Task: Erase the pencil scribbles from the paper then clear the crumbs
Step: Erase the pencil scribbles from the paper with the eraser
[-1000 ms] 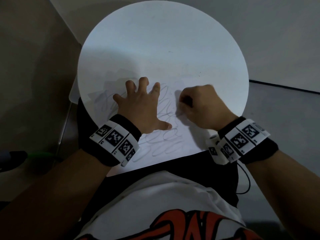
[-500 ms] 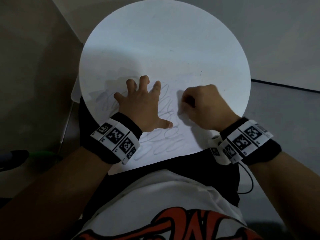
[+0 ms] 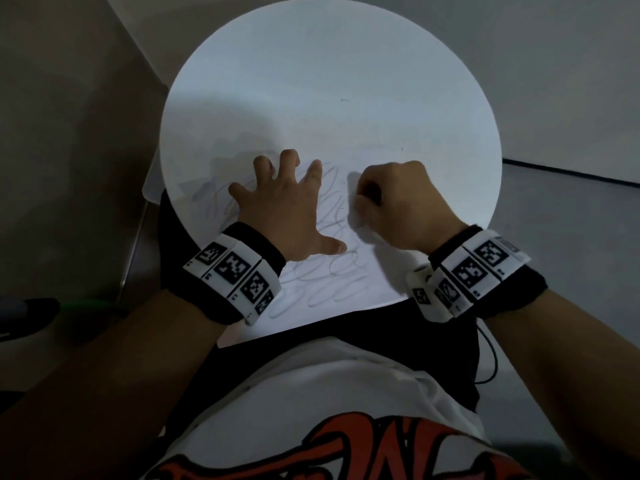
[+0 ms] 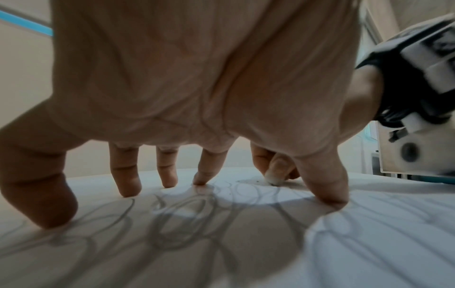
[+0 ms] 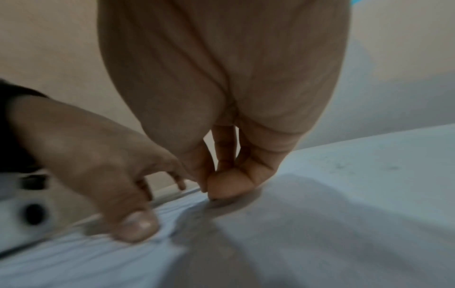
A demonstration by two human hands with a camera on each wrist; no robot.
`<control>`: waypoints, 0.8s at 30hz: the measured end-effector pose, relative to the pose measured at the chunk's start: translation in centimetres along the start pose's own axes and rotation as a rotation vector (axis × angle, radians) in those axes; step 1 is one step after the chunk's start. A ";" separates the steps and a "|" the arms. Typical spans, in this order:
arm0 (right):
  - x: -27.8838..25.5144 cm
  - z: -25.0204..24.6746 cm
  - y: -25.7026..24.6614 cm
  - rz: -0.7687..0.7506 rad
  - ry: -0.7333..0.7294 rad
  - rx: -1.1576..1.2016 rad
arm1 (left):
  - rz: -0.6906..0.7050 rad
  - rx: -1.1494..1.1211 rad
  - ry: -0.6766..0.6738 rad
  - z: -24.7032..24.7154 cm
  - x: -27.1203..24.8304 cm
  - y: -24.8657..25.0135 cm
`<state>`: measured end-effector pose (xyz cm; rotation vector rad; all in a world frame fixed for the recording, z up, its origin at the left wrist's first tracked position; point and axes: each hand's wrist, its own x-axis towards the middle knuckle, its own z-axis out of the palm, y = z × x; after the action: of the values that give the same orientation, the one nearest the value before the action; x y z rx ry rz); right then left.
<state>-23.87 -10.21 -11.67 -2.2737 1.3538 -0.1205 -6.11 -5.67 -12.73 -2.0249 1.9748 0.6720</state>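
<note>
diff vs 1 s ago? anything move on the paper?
Barely anything. The right hand stays bunched, fingertips pressed to the paper, position almost unchanged; what it pinches is hidden. The left hand stays spread, pinning the sheet. The scribbles look the same.

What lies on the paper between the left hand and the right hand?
Only pencil scribbles and a few dark crumbs on bare paper between left hand and right hand; head and left wrist views.

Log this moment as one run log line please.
phase: erasing | left hand: spread, pressing paper on round table | right hand: pinching small eraser | scribbles: mostly remaining | crumbs: few
</note>
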 end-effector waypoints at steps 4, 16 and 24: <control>-0.4 0.2 -0.3 -0.012 -0.042 0.005 | 0.004 -0.005 0.005 0.0 0.0 0.0; -0.7 0.0 -0.3 -0.003 -0.051 -0.032 | 0.005 -0.011 -0.001 -0.2 -0.1 0.0; -1.8 0.2 -0.3 -0.018 -0.042 -0.022 | 0.003 -0.015 0.005 0.0 0.0 0.0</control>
<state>-24.48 -8.50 -11.38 -2.2935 1.3198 -0.0638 -6.06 -5.65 -12.71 -2.0347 1.9819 0.6843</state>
